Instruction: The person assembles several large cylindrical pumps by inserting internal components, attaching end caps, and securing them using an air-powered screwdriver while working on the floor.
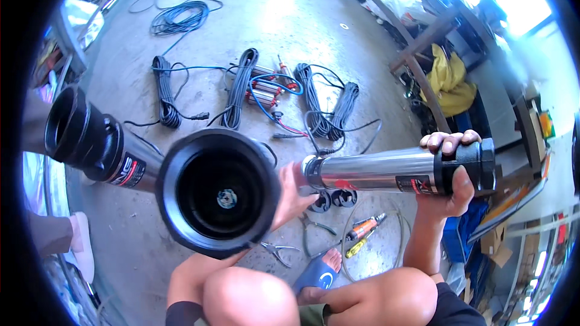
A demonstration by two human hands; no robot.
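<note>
Across my front lies a shiny steel cylindrical pump [374,170] with black ends, held roughly level. My right hand [450,175] wraps round its black right end, the thumb below and the fingers over the top. At the other end my left hand [291,196] grips the pump, somewhat blurred and partly hidden. In front of that arm, close to the camera, stands another pump with a wide black open mouth [173,205]. Farther left a third pump [90,139] leans, its black open end up.
Bundled black cables [241,87] and red-and-silver cylindrical parts [264,93] lie on the concrete floor [284,18]. Near my sandalled foot [320,271] are pliers [279,252], an orange-handled tool [362,227] and black round parts [344,198]. At right stands a metal rack [423,42]; another person's leg [48,235] is at left.
</note>
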